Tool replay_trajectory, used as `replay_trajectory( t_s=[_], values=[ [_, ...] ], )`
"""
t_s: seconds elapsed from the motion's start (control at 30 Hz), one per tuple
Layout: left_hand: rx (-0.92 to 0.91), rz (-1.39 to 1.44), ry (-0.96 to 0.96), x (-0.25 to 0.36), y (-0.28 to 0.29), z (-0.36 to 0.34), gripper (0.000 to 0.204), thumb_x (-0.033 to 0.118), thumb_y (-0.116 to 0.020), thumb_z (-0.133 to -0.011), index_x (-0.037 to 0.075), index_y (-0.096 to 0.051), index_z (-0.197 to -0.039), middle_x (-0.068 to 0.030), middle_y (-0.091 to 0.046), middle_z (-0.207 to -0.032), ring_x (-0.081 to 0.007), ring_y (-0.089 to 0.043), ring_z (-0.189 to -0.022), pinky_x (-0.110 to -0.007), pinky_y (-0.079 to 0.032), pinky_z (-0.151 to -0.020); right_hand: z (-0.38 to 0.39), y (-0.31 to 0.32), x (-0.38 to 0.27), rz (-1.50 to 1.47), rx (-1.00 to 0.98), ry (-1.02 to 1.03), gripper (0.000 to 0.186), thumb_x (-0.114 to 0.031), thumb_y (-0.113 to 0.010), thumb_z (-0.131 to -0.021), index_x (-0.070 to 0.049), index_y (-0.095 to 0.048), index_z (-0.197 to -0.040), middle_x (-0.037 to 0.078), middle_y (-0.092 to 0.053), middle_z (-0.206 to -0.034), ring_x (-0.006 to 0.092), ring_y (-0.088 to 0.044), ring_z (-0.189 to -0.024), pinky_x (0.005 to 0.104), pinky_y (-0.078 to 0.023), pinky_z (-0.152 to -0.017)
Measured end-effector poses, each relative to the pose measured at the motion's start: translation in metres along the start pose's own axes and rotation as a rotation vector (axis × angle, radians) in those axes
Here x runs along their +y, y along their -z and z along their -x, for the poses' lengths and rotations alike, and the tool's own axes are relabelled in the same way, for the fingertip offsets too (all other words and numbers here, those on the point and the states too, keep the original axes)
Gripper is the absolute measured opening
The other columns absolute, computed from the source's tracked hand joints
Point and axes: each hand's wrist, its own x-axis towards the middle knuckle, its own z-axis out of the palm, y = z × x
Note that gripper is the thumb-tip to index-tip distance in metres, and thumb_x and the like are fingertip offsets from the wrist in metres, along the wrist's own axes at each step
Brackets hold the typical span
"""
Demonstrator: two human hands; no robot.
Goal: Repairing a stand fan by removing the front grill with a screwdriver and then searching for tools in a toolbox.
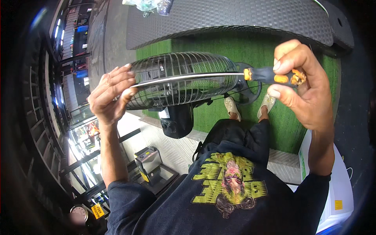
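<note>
A long screwdriver (188, 78) stretches across the upper middle, its thin bright shaft running level in front of the fan. Around its black and orange handle (274, 76) the thumb and fingers of my right hand (307, 80) are closed; the orange end looks worn. My left hand (113, 92) is closed at the far end of the shaft, thumb below and fingers above, hiding the tip. Behind and below the shaft is a black fan (184, 94), seen edge-on with its round wire guard and motor housing (178, 121). Whether my left fingers also touch the guard, I cannot tell.
A dark woven table (227, 15) stands at the far side, with a clear plastic bag (147, 5) on it. My feet in pale clogs (268, 105) rest on green matting (290, 113). A black and yellow device (150, 164) sits lower left, a white cabinet (333, 196) lower right.
</note>
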Motion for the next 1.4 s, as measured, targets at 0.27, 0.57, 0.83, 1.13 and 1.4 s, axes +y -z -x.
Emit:
replay_trajectory(
  t_s=[0.27,0.57,0.83,1.13,1.4],
  values=[
    [0.011,0.056,0.023,0.001,0.001,-0.003,0.018,0.015,-0.071,-0.075,-0.002,-0.068,-0.081,-0.0142,-0.068,-0.083,-0.0319,-0.064,-0.094,-0.045,-0.046,-0.088,-0.009,0.016,-0.03,-0.191,-0.188,-0.783,0.041,-0.036,-0.056,-0.089,0.002,-0.052,-0.106,0.0,-0.054,-0.065,0.004,-0.043,-0.051,0.0183,-0.037,-0.048],
    [0.034,0.053,0.034,-0.001,-0.001,0.0,0.017,0.013,-0.072,-0.073,-0.002,-0.068,-0.081,-0.0143,-0.067,-0.083,-0.0304,-0.064,-0.092,-0.041,-0.048,-0.084,0.003,0.001,-0.004,-0.175,-0.035,-0.149,0.03,-0.023,-0.058,-0.088,-0.002,-0.052,-0.109,0.006,-0.055,-0.077,0.0105,-0.051,-0.068,0.0229,-0.043,-0.064],
    [0.026,0.035,0.029,0.004,0.002,-0.002,0.018,0.017,-0.073,-0.074,0.001,-0.068,-0.081,-0.012,-0.068,-0.083,-0.0279,-0.064,-0.094,-0.04,-0.048,-0.085,0.004,-0.003,-0.003,0.035,-0.025,-0.147,0.026,-0.013,-0.06,-0.085,-0.003,-0.052,-0.108,0.001,-0.055,-0.072,0.0088,-0.053,-0.066,0.0237,-0.045,-0.061],
    [0.028,0.019,0.001,0.004,0.001,-0.004,0.017,0.018,-0.074,-0.072,0.004,-0.068,-0.081,-0.0091,-0.068,-0.083,-0.0253,-0.064,-0.095,-0.039,-0.048,-0.085,-0.009,0.006,-0.021,-0.177,-0.245,-0.688,0.02,-0.02,-0.049,-0.093,-0.001,-0.055,-0.099,0.0,-0.051,-0.06,0.0066,-0.047,-0.052,0.0218,-0.041,-0.051],
    [0.043,-0.004,0.028,0.003,-0.001,0.0,0.018,0.019,-0.074,-0.07,0.005,-0.069,-0.08,-0.0078,-0.068,-0.084,-0.0236,-0.065,-0.093,-0.037,-0.049,-0.083,-0.009,-0.012,-0.023,-0.374,0.123,-0.362,0.022,-0.005,-0.065,-0.079,0.0,-0.054,-0.098,0.008,-0.057,-0.091,0.0079,-0.054,-0.068,0.0191,-0.045,-0.057]
  ],
)
